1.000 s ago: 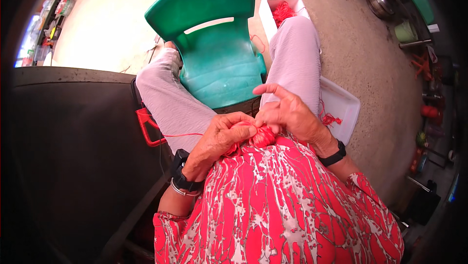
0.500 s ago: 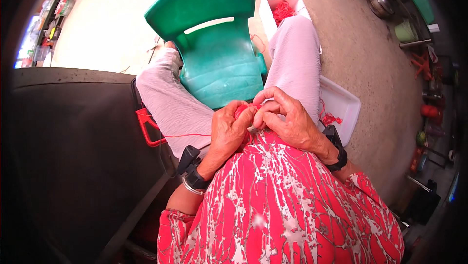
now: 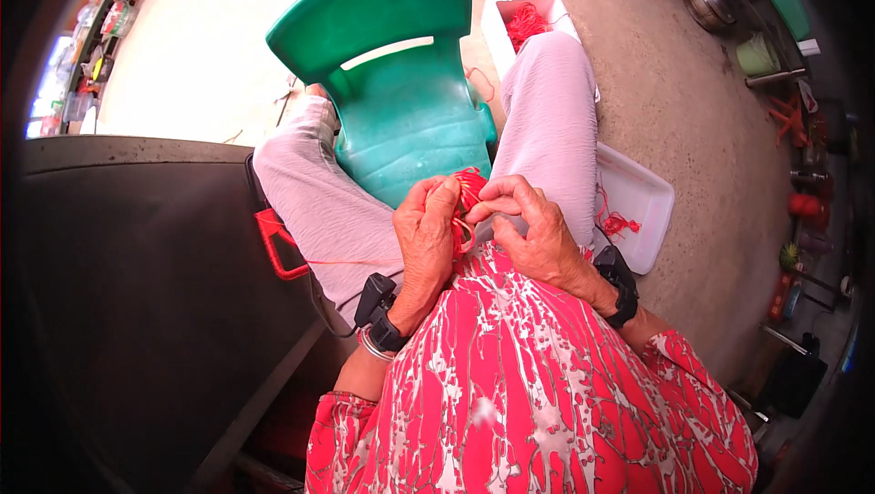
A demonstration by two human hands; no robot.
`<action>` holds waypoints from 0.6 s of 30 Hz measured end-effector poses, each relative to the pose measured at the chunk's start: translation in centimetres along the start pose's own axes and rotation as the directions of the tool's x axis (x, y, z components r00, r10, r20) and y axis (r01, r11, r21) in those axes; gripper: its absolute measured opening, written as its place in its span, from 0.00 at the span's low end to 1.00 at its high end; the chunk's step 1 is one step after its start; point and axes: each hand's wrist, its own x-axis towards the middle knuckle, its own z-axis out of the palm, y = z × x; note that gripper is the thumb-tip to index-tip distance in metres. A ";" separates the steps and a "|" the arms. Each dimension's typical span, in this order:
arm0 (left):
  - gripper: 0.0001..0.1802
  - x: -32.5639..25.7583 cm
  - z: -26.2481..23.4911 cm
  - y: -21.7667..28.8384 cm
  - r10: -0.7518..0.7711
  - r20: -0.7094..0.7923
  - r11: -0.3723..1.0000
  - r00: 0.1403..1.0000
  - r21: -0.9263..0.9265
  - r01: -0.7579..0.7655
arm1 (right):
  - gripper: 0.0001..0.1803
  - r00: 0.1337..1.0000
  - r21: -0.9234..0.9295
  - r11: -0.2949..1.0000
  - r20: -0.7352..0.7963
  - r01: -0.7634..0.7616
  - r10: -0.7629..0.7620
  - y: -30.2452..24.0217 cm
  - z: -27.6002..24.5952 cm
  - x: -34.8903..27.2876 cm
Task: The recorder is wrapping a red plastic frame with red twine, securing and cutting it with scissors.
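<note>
In front of my waist, a bundle of red cord stands up between my two hands. My left hand is closed on its left side, thumb and index finger pinching it. From the right, my right hand meets the bundle with thumb and index finger brought together on the cord; the pinched bit is partly hidden. A loop of cord hangs under the fingers, near my lap. One thin red strand runs left from my left hand across my thigh.
A green plastic chair stands between my knees. Past my right knee is a white foam box of red cord; a white tray with cord scraps lies beside my right thigh. A red handle and a dark panel are at left.
The red bundle has risen into view between my fingers, where it was mostly covered before. My left hand has turned more upright, and my right fingers have lowered onto the cord.
</note>
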 end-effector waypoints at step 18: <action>0.16 1.8 0.1 0.1 -0.073 0.051 0.994 0.996 -0.073 0.077 | 0.26 0.997 0.045 0.998 -0.057 -0.046 0.049 1.2 1.3 -0.2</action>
